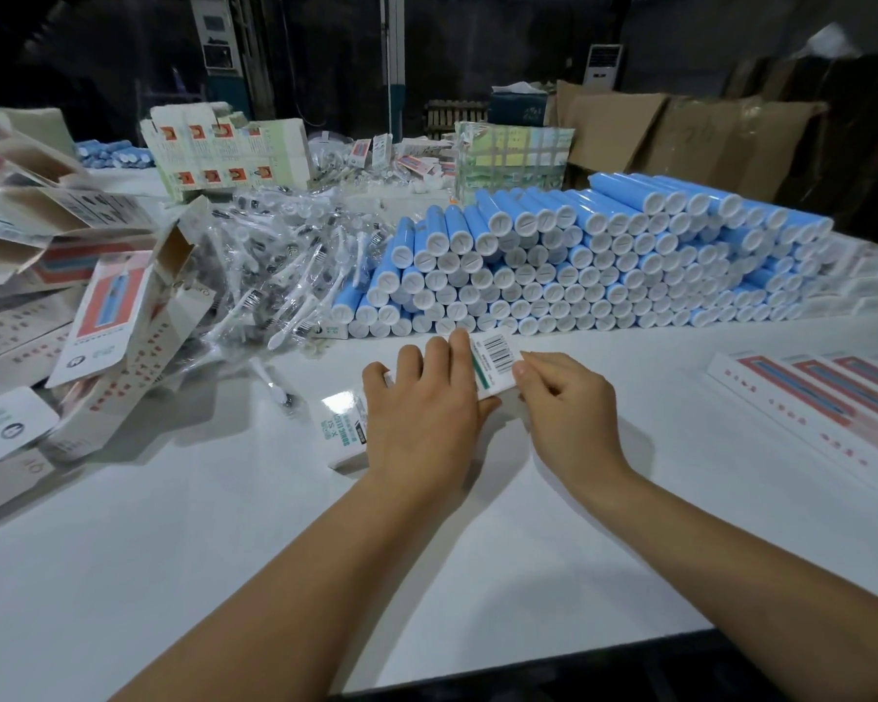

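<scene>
Head view: left hand (422,402) presses flat on the white box (495,359) on the desk (224,499); right hand (563,397) pinches its end, probably closing the flap; next, tuck it home

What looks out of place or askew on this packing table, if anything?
One loose brush head lies alone on the white table, apart from the bagged heap. The open cartons at left are tumbled and leaning. The blue tubes are stacked orderly, and the small white box under the left hand looks intact.

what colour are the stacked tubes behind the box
The tubes are light blue with white end caps; head view.
</scene>
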Motion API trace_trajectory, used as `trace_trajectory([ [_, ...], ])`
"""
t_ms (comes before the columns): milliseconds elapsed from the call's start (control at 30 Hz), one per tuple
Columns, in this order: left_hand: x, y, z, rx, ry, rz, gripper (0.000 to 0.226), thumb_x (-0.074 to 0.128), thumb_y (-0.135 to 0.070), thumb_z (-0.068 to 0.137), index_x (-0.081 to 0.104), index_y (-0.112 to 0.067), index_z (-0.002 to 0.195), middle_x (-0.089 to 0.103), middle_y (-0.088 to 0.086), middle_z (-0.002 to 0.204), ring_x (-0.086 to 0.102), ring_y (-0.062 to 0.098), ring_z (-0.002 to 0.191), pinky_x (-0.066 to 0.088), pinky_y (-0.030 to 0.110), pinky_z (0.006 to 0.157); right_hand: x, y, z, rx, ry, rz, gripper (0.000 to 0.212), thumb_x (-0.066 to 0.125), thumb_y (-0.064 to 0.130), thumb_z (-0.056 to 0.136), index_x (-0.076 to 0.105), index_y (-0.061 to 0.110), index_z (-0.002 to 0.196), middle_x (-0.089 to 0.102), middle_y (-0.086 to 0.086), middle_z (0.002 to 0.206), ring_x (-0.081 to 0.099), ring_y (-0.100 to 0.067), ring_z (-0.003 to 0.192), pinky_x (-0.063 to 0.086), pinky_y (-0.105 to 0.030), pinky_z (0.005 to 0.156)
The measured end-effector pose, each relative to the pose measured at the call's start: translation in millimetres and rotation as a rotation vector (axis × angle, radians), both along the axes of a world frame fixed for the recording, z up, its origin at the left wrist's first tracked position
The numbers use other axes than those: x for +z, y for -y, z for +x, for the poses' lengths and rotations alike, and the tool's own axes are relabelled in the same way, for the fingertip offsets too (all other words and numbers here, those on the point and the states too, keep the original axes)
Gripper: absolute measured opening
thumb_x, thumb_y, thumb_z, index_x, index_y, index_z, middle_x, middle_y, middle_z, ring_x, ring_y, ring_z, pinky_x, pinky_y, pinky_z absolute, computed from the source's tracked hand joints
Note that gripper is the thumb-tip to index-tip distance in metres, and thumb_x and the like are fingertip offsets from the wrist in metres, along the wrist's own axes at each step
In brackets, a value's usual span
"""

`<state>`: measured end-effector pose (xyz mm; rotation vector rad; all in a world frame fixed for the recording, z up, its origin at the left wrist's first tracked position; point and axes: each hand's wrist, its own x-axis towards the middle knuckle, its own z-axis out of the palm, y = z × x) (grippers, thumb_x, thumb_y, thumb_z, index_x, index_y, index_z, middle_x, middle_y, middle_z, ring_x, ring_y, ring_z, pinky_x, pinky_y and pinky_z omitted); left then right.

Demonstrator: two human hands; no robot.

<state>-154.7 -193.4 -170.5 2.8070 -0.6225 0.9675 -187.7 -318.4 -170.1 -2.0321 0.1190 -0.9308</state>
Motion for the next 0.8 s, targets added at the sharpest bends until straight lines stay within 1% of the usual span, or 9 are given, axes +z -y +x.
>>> trace_trajectory([
  [133, 1.5, -2.9, -0.6, -0.007, -0.006, 0.01, 0.07, 0.049, -0.053, 0.085, 0.046, -0.007, 0.137, 0.059, 0.008, 0.113, 0.055, 0.03, 0.096, 0.041, 0.046, 0.08, 3.2, 0.3, -3.5, 0.033, 0.033, -0.093, 0.019, 0.056, 0.001, 0.092, 0.073, 0.001, 0.101, 0.061, 0.004, 0.091, 0.055, 0.005, 0.077, 0.038, 0.0, 0.071],
  [200, 2.2, -4.5, -0.2, -0.007, -0.006, 0.011, 0.07, 0.049, -0.054, 0.084, 0.047, -0.007, 0.137, 0.06, 0.008, 0.112, 0.056, 0.03, 0.096, 0.042, 0.045, 0.079, 4.2, -0.3, -3.4, 0.053, 0.021, -0.078, 0.02, 0.056, 0.001, 0.092, 0.072, 0.0, 0.103, 0.061, 0.004, 0.091, 0.056, 0.005, 0.078, 0.037, 0.0, 0.071],
  [300, 2.3, -4.9, 1.1, -0.023, -0.02, 0.002, 0.07, 0.054, -0.054, 0.084, 0.049, -0.006, 0.135, 0.061, 0.008, 0.11, 0.057, 0.03, 0.095, 0.042, 0.045, 0.077, 6.2, -1.1, 0.3, 0.072, -0.025, 0.092, 0.027, 0.058, 0.003, 0.091, 0.066, 0.005, 0.116, 0.054, 0.011, 0.092, 0.055, 0.013, 0.078, 0.038, -0.001, 0.071],
  [367, 0.2, -3.0, 0.2, -0.037, -0.028, 0.026, 0.069, 0.054, -0.054, 0.086, 0.048, -0.007, 0.136, 0.06, 0.007, 0.112, 0.056, 0.03, 0.096, 0.041, 0.045, 0.078, 6.0, 0.6, 2.7, 0.084, -0.056, 0.203, 0.032, 0.059, 0.002, 0.09, 0.063, 0.008, 0.121, 0.053, 0.006, 0.091, 0.055, 0.008, 0.076, 0.043, -0.005, 0.071],
  [467, -2.7, -0.7, -0.2, -0.061, -0.049, 0.039, 0.069, 0.045, -0.056, 0.09, 0.039, -0.009, 0.141, 0.056, 0.006, 0.117, 0.052, 0.029, 0.101, 0.037, 0.045, 0.081, 5.5, 2.8, 3.6, 0.117, -0.085, 0.369, 0.028, 0.06, -0.001, 0.088, 0.067, 0.012, 0.113, 0.058, -0.003, 0.095, 0.06, -0.004, 0.082, 0.049, -0.012, 0.073],
  [533, -3.7, -0.2, 0.3, -0.06, -0.057, 0.066, 0.069, 0.038, -0.056, 0.092, 0.033, -0.01, 0.143, 0.052, 0.005, 0.12, 0.049, 0.028, 0.104, 0.034, 0.044, 0.083, 3.9, 3.0, 4.1, 0.106, -0.097, 0.355, 0.026, 0.059, -0.003, 0.088, 0.069, 0.009, 0.11, 0.057, -0.004, 0.094, 0.06, -0.009, 0.082, 0.048, -0.012, 0.07],
  [667, -5.4, 0.0, 1.1, -0.054, -0.083, 0.091, 0.069, 0.031, -0.057, 0.094, 0.024, -0.011, 0.146, 0.047, 0.003, 0.125, 0.044, 0.027, 0.109, 0.031, 0.043, 0.085, 2.2, 3.0, 5.7, 0.102, -0.108, 0.291, 0.026, 0.058, -0.002, 0.088, 0.068, 0.006, 0.111, 0.053, -0.002, 0.088, 0.056, -0.009, 0.077, 0.044, -0.011, 0.067],
  [733, -4.5, -0.4, 2.2, -0.052, -0.103, 0.09, 0.069, 0.031, -0.057, 0.095, 0.022, -0.011, 0.146, 0.046, 0.003, 0.126, 0.043, 0.027, 0.11, 0.031, 0.044, 0.086, 2.7, 3.9, 5.6, 0.13, -0.114, 0.327, 0.024, 0.06, 0.0, 0.088, 0.07, 0.014, 0.105, 0.056, -0.001, 0.089, 0.057, -0.009, 0.077, 0.046, -0.015, 0.07],
  [800, -3.6, -1.0, 3.4, -0.048, -0.12, 0.088, 0.07, 0.031, -0.058, 0.095, 0.021, -0.012, 0.146, 0.045, 0.003, 0.127, 0.043, 0.027, 0.111, 0.031, 0.044, 0.088, 2.7, 5.0, 6.0, 0.117, -0.126, 0.38, 0.02, 0.065, 0.005, 0.086, 0.068, 0.024, 0.089, 0.064, -0.003, 0.09, 0.059, -0.013, 0.078, 0.049, -0.026, 0.075],
])
